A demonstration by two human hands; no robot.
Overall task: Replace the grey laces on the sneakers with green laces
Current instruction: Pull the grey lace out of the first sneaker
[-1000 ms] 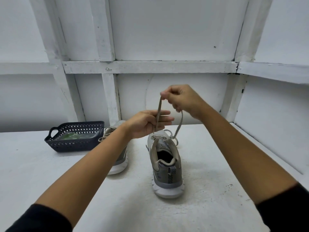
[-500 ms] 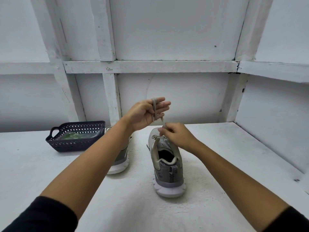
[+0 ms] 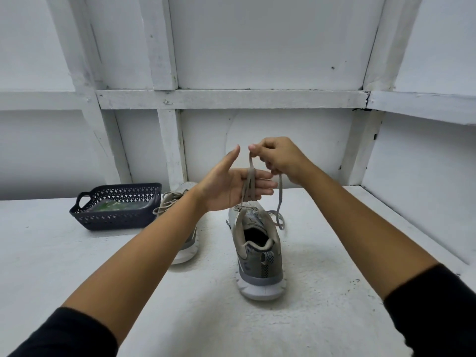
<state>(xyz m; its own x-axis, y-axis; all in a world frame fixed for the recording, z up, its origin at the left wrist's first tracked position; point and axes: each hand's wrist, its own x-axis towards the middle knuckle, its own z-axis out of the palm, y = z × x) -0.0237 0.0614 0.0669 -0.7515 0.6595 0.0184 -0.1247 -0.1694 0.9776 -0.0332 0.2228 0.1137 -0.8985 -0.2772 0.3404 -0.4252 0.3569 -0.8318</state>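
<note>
Two grey sneakers stand on the white table, heels toward me. The right sneaker [image 3: 258, 251] sits in the middle, and the left sneaker [image 3: 185, 228] is partly hidden behind my left forearm. A grey lace [image 3: 249, 188] is wound round the straight fingers of my left hand [image 3: 231, 188], which hovers above the right sneaker with its thumb up. My right hand [image 3: 279, 158] pinches the lace just above those fingers. From it the lace hangs down to a loose end [image 3: 279, 217] lying beside the shoe. Green laces [image 3: 108, 206] lie in the dark basket [image 3: 116, 217].
The basket stands at the left back of the table [image 3: 103, 266]. A white framed wall [image 3: 231, 99] rises close behind the shoes, and a side wall [image 3: 425, 189] closes the right.
My right hand has risen from the shoe's tongue to above my left fingers, drawing the lace up. There is one more turn of lace round my left fingers.
</note>
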